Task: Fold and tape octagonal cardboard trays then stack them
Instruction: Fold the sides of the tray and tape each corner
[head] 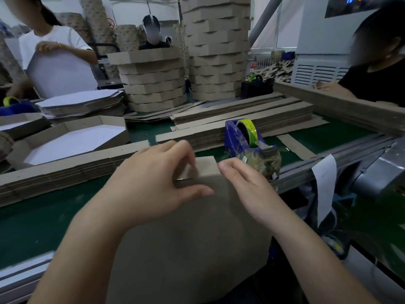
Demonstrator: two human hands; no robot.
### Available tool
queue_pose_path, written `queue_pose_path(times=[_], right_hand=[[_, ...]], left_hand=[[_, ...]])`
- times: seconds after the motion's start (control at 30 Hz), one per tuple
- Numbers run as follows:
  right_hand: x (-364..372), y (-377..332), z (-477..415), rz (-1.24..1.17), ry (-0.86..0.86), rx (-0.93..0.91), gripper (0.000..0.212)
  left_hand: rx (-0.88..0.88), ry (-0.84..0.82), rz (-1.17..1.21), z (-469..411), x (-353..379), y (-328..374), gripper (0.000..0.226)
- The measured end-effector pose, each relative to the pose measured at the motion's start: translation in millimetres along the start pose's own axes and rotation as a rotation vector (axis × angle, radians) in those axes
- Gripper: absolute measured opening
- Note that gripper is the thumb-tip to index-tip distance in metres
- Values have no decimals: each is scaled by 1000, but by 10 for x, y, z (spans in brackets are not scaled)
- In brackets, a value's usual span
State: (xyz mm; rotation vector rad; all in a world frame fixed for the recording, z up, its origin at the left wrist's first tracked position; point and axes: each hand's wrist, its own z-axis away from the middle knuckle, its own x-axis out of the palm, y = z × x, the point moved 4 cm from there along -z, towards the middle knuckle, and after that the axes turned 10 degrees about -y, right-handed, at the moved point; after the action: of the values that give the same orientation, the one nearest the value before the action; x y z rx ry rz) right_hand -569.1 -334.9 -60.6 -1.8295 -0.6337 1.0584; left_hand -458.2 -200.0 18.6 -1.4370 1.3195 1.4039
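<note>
A worker's left hand (157,183) pinches the short side flap (206,166) of a large grey-brown cardboard tray blank (186,242), thumb laid along the crease and fingers curled over the far side. The right hand (247,185) sits just beside it at the flap's right end, fingers bent; blur hides whether they clamp the board or only touch it. The blank fills the foreground between the forearms, its folded rim farthest from the worker, above a green-topped workbench (43,207). The board looks light and stiff across its panels, likely to give only along scored creases, with corners that could crush under a hard squeeze. It is probably best held close to the crease, one hand at each end of the flap. A blue tape dispenser with a yellow-green roll (243,137) stands just beyond the right hand, within easy reach but near enough to be knocked. Piles of flat brown cardboard strips (241,115) hem in the far side and the left, and a grey metal side rail (328,163) bounds the right. The widest bare green lies at the near left. Stacks of finished octagonal brown trays (153,84) rise well behind the strips.
</note>
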Motion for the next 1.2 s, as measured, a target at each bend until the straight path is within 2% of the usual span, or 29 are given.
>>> queue_pose_path(times=[0.1,0.27,0.4,0.57,0.7,1.03,1.1,1.2], right_hand=[[-101,-39,-25,-11,-93,23,24],[-357,114,-1,49,-252,255,33],[-474,39,-7,13,-193,191,26],[-546,-128,-48,18,-82,1,7],[-509,-209,-79,7,-52,-53,9],[-148,-191,-80,150,-95,-89,28],[-126,-197,-86,135,-97,-98,24],[-138,-188,-103,127,-119,-92,34]], left_hand=[[32,18,8,-74,21,181,51],[76,77,139,-1,-69,96,47],[109,160,282,105,-87,-47,44],[150,287,389,264,76,-185,39],[149,341,473,399,226,-360,37],[152,250,513,541,215,-513,36],[178,202,461,462,170,-439,32],[192,153,320,318,134,-319,31]])
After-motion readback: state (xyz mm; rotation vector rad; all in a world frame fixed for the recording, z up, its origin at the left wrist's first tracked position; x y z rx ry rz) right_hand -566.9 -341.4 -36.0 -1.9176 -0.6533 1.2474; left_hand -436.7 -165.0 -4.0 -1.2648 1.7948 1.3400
